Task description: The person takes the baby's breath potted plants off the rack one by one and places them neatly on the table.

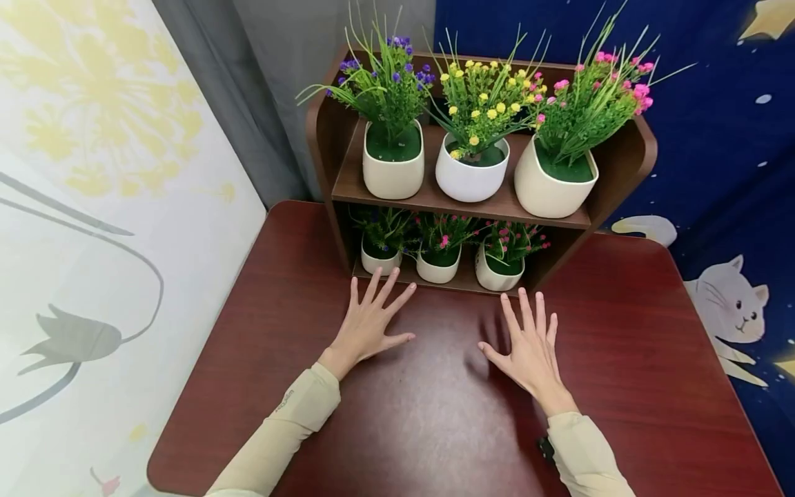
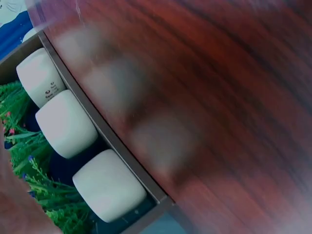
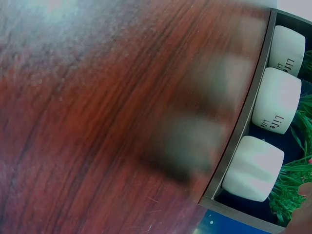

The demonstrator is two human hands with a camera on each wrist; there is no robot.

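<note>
My left hand (image 1: 366, 324) is spread with straight fingers over the table, its fingertips overlapping the lower shelf's front edge near the left small pot (image 1: 381, 264) in the head view. Fingers spread too, my right hand (image 1: 529, 348) hovers over the table in front of the right small pot (image 1: 499, 275). Neither hand holds anything. Between those pots stands a middle small pot (image 1: 438, 269) with pink flowers. The brown wooden shelf (image 1: 459, 281) bears these pots below and three larger ones above: purple-flowered (image 1: 393, 174), yellow-flowered (image 1: 472, 178) and pink-flowered (image 1: 553, 183).
The shelf stands at the back of a dark red wooden table (image 1: 428, 414) with rounded corners. A white patterned panel (image 1: 124, 241) runs along the left side. Grey cloth (image 1: 273, 90) and a blue curtain (image 1: 714, 172) with a cat print hang behind.
</note>
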